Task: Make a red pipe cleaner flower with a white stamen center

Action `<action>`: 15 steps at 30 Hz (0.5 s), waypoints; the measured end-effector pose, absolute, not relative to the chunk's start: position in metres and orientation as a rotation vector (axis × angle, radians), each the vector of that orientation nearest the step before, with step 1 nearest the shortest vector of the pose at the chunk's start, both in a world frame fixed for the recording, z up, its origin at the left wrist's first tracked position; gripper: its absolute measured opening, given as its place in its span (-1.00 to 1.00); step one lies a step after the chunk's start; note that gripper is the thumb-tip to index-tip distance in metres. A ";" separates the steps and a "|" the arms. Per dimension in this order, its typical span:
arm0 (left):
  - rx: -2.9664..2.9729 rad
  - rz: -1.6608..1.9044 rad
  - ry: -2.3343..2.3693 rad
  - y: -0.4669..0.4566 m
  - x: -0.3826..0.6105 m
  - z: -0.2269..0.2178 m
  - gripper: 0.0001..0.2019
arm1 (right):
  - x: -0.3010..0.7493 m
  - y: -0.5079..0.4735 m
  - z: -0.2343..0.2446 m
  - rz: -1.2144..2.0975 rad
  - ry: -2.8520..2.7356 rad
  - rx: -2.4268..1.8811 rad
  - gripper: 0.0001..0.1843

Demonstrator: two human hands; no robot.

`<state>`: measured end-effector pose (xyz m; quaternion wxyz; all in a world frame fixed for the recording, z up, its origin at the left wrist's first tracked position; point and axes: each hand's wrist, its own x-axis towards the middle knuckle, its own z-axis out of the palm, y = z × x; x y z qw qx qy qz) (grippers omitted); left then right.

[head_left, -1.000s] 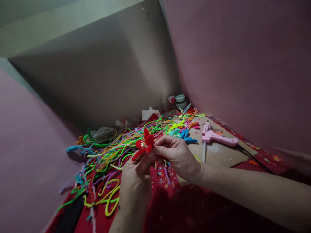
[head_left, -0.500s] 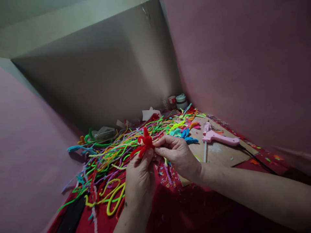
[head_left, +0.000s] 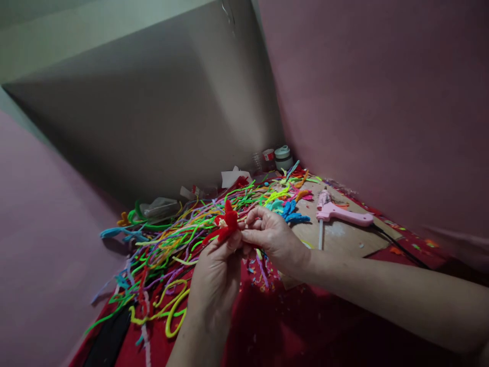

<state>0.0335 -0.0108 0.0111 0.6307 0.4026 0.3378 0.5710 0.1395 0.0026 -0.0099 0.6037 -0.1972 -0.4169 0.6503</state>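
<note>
Your left hand [head_left: 214, 275] has thumb and fingers closed on the base of the red flower [head_left: 229, 221], raised before the heap of pipe cleaners [head_left: 171, 242]. Your right hand [head_left: 275, 237] is half curled at its side, whether pinching it I cannot tell; the pink glue gun [head_left: 342, 214] lies farther right.

Single view from the wearer's head, facing forward and down, fingers [head_left: 254, 236] fairly near, grey wall [head_left: 153, 127] farther beyond
</note>
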 end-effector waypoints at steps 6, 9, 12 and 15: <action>0.812 1.418 0.794 0.001 0.026 0.013 -0.91 | 0.153 0.007 -0.001 1.471 -1.211 -0.526 -0.76; 0.833 1.445 0.850 0.009 0.016 0.020 -0.96 | 0.181 0.008 0.005 1.064 -1.515 -0.739 -0.86; 0.901 1.365 0.854 0.014 0.008 0.029 -0.96 | 0.212 0.002 0.002 0.601 -2.060 -1.038 -0.90; 0.923 1.301 0.836 0.017 0.005 0.035 -0.97 | 0.230 -0.014 -0.013 0.321 -2.390 -1.130 -0.81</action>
